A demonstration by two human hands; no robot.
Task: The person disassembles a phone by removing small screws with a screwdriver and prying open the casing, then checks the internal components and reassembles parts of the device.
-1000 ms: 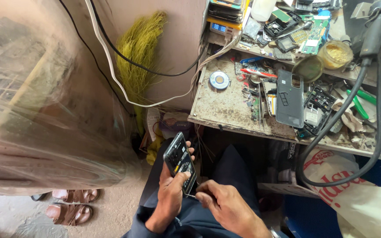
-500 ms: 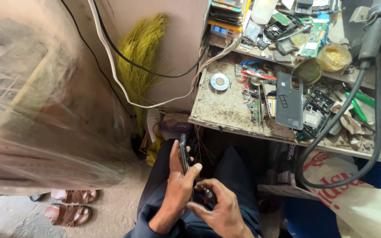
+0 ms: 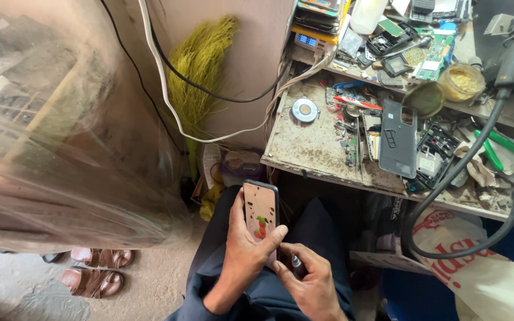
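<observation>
My left hand [image 3: 246, 252] grips a smartphone [image 3: 260, 211] over my lap, its pink glossy face turned up toward me and my thumb lying across its lower edge. My right hand [image 3: 309, 280] sits just below and to the right of the phone, fingers closed around a small dark tool [image 3: 296, 261] with a metal tip. Both hands rest above my dark trousers.
A dirty workbench [image 3: 304, 139] at the right carries a grey phone back cover [image 3: 398, 138], an open phone frame [image 3: 435, 153], circuit boards, a solder reel [image 3: 304, 110] and green-handled tools. A thick black hose [image 3: 447, 184] hangs over its edge. A yellow broom [image 3: 200, 65], sandals [image 3: 93, 270], plastic sheeting at left.
The phone has turned from its dark inner side, through edge-on, to its pink face up. My right hand stays close beneath it with the tool.
</observation>
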